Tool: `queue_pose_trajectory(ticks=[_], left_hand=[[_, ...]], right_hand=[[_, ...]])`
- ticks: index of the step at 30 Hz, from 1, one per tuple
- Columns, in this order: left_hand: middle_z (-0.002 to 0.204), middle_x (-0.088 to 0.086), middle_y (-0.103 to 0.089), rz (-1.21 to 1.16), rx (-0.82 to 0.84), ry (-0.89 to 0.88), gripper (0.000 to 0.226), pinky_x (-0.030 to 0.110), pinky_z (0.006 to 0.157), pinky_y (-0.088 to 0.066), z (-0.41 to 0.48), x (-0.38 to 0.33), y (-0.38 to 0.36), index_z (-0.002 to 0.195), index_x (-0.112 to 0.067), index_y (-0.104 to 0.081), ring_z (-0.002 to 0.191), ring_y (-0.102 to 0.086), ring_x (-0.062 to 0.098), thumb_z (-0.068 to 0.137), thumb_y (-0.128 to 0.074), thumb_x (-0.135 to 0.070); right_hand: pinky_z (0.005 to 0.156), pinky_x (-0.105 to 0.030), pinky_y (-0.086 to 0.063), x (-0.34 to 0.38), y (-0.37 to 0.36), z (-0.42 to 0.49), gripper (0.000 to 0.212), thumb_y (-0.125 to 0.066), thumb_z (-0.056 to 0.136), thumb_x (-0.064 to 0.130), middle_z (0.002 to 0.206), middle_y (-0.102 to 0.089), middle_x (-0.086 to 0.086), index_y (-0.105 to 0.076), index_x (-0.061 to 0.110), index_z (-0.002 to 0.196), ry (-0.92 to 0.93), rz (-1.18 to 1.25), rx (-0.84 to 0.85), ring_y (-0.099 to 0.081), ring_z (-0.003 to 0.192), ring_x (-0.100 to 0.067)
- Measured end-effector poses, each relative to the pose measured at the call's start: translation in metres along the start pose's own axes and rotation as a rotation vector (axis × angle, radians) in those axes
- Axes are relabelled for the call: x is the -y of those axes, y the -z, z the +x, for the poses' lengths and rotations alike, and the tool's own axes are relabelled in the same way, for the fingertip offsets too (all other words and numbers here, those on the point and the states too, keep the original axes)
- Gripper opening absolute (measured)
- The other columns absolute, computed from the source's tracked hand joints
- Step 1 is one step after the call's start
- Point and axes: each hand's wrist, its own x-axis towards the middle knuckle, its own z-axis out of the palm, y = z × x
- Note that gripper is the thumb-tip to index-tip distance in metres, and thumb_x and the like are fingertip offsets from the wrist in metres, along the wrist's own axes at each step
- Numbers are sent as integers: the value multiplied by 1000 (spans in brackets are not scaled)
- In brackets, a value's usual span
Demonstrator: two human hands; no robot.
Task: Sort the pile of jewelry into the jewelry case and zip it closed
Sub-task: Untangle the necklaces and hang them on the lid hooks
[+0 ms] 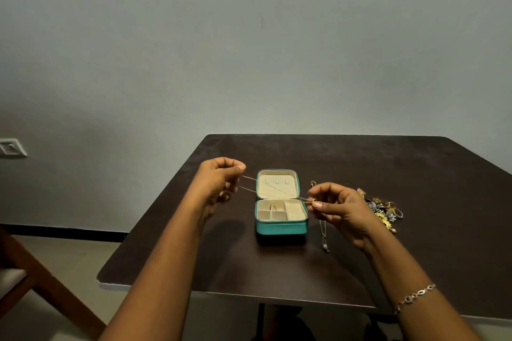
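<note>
A teal jewelry case lies open on the dark table, its cream lid flat behind the cream compartments. One gold piece sits in a back compartment. A thin gold chain is stretched across above the case. My left hand pinches its left end, to the left of the lid. My right hand pinches its right end at the case's right edge. The jewelry pile, gold and silver pieces, lies right of my right hand.
A second necklace with a small pendant lies on the table between the case and my right wrist. A wooden chair stands at the lower left, beyond the table's left edge. A wall rises behind the table.
</note>
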Motion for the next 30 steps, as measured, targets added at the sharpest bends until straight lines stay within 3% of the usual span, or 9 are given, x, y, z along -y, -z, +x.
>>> queue_pose_trajectory(ticks=[4, 9, 15, 18, 22, 26, 30], left_hand=[[54, -1, -48, 37, -18, 32, 13, 12, 35, -30, 2, -2, 9, 76, -16, -61, 47, -47, 10, 88, -59, -13], [47, -2, -43, -8, -22, 68, 12, 12, 33, -31, 1, -8, 19, 75, -14, -61, 42, -49, 10, 87, -60, -13], [56, 2, -43, -186, 40, 38, 9, 12, 35, -33, -4, -18, 25, 79, -11, -58, 41, -49, 9, 87, -57, -12], [59, -1, -51, -246, 69, 0, 12, 16, 44, -43, -7, -23, 22, 81, -14, -62, 55, -57, 11, 89, -53, -16], [61, 0, -58, -353, 165, -1, 15, 35, 64, -58, -12, -29, 20, 85, -12, -63, 77, -69, 24, 91, -49, -15], [59, -2, -63, -320, 206, 1, 19, 28, 55, -57, -16, -32, 13, 87, -10, -64, 64, -70, 16, 91, -46, -7], [63, 0, -66, -299, 230, -41, 24, 30, 61, -59, -17, -34, 10, 90, -6, -66, 56, -65, 11, 89, -43, 3]], right_hand=[[66, -24, -57, 1, 7, -5, 27, -52, 77, -19, 75, -65, -5, -63, 5, 85, 30, -46, -31, -65, 72, -16], [67, -25, -56, 1, 13, -11, 27, -51, 75, -21, 73, -64, -7, -62, 3, 82, 41, -36, -55, -65, 67, -12], [66, -23, -56, -1, 18, -19, 24, -55, 72, -20, 69, -66, -5, -62, 2, 80, 37, 1, -75, -66, 65, -13], [63, -22, -57, -2, 19, -25, 20, -55, 74, -19, 66, -66, -6, -61, -1, 78, 30, 29, -86, -67, 62, -13], [57, -21, -56, -5, 19, -33, 14, -55, 76, -15, 67, -67, -9, -61, -3, 80, 2, 55, -100, -67, 59, -15], [57, -22, -56, -11, 23, -42, 18, -51, 80, -15, 69, -68, -13, -63, -3, 77, -16, 49, -114, -66, 61, -16], [59, -20, -56, -17, 26, -51, 23, -47, 82, -16, 69, -69, -14, -66, -3, 81, -17, 85, -104, -67, 64, -15]])
